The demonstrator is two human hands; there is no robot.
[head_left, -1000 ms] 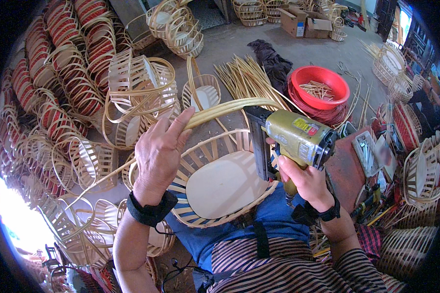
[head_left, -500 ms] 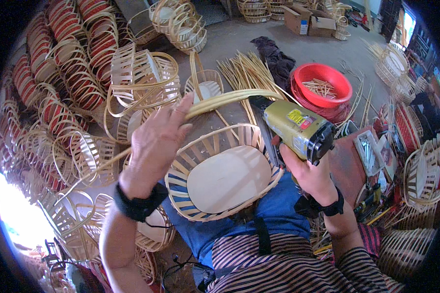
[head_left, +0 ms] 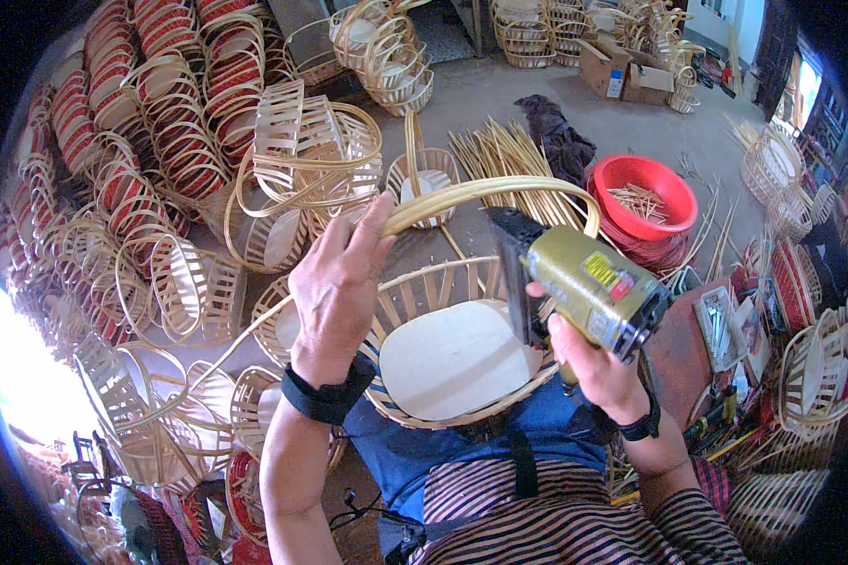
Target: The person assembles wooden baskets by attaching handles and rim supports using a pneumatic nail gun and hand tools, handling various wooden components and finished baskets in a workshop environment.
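An oval woven basket with a pale flat wooden base rests on my lap. My left hand is closed round bundled cane strips, which arch over the basket to its right side as a handle. A long loose strip trails from that hand toward the lower left. My right hand grips an olive-gold nail gun. The gun's black nose sits just below the arch, over the basket's right part. It hides the place where the arch's right end comes down.
Stacked red and natural baskets fill the left. Ahead lie a bundle of cane sticks, a dark cloth and a red basin holding short sticks. To my right are a tray and more baskets.
The whole view has shifted, moving the surroundings rightward and down. The gun's nose, earlier up against the cane strips, now sits below them. More of the arch's right bend shows.
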